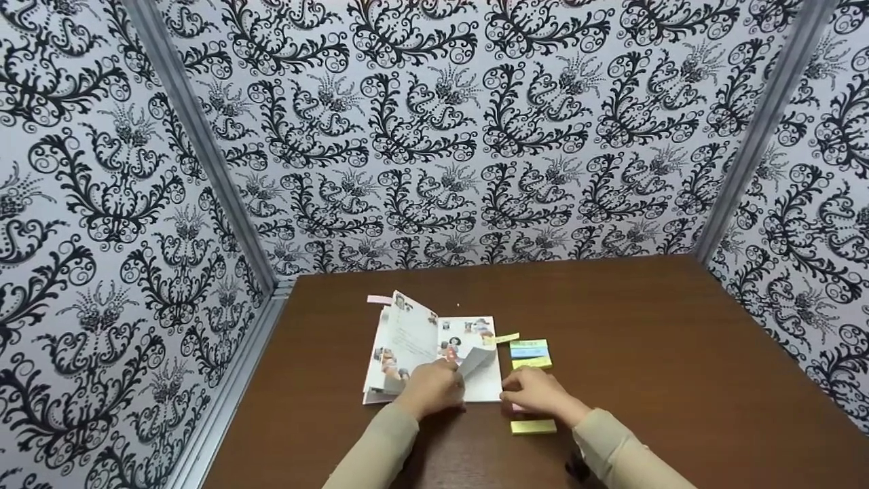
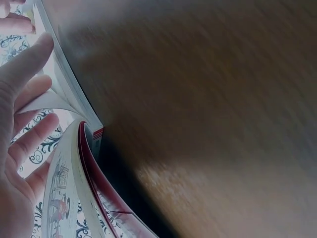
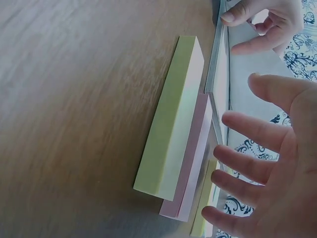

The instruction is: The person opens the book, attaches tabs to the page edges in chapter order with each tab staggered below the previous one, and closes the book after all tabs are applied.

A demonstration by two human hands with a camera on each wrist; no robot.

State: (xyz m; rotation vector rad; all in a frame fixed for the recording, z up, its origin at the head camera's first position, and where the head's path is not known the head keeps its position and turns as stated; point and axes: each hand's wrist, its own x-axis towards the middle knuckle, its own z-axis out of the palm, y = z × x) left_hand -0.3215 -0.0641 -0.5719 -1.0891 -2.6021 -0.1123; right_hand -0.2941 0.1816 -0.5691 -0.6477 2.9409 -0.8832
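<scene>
In the head view, the book lay open on the table, with a pink tab jutting from its far left and a yellow tab from its right edge, so some tabbing looked done. More seemed possible, since a blue pad, a near yellow pad and others lay right of the book. The left hand rested at the book's near side, beside a half-raised page; the right hand hung over a mostly hidden pink pad. The left wrist view alone showed the book's red cover and the left hand's fingers loosely spread, the page curling beside them; whether they gripped it could not be told. The right wrist view showed what the head view hid: the right hand's fingers apart and holding nothing visible, and the pink pad's length, just beside the near yellow pad.
</scene>
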